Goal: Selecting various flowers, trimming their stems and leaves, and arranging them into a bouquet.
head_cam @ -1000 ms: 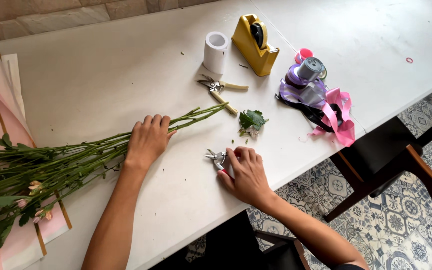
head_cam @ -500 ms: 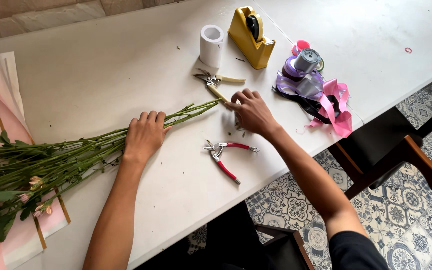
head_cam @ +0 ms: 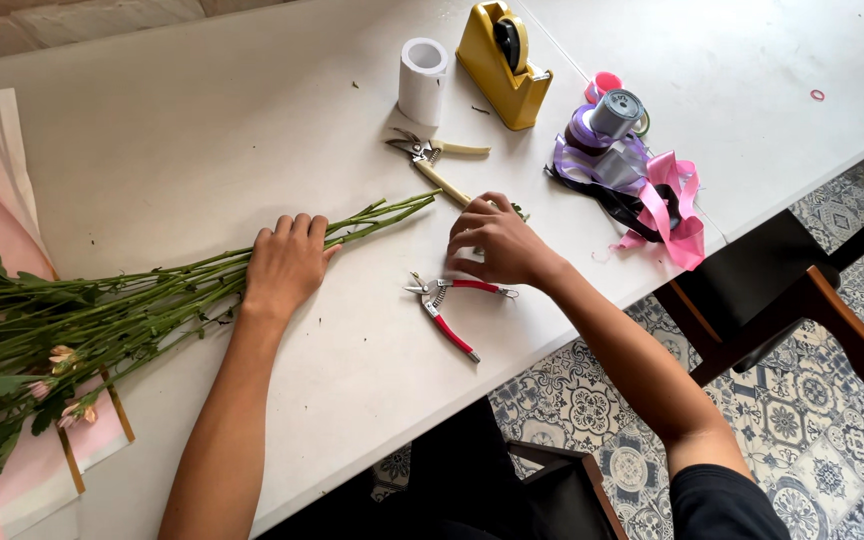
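- My left hand [head_cam: 287,262] lies flat, fingers spread and released, pressing down on the bundle of green flower stems [head_cam: 152,300] where it crosses the white surface [head_cam: 202,130]. It grips nothing; it only pins the stems.
- My right hand [head_cam: 500,240] hovers just past the cut ends of the stems, fingers curled down toward the surface. A bit of green shows at its far edge, but I cannot tell whether the fingers pinch it or are merely bent over it.
- The red-handled cutters [head_cam: 449,303] lie free on the surface just under my right wrist, in neither hand. A second pair of snips with pale handles [head_cam: 439,160] lies farther off, also untouched.
- As I judge it, the stem ends look fairly even and mostly bare of leaves, so trimming seems largely done. Nothing is bound or wrapped yet: the ribbon spools [head_cam: 617,135], the pink ribbon [head_cam: 674,205], the yellow tape dispenser [head_cam: 505,62] and the white roll [head_cam: 422,80] all stand well apart from the stems.
- Pink wrapping sheets [head_cam: 7,190] lie under the blossom end at the left edge.
- Below the surface there is a patterned tile floor [head_cam: 832,430] and a dark chair [head_cam: 782,300].
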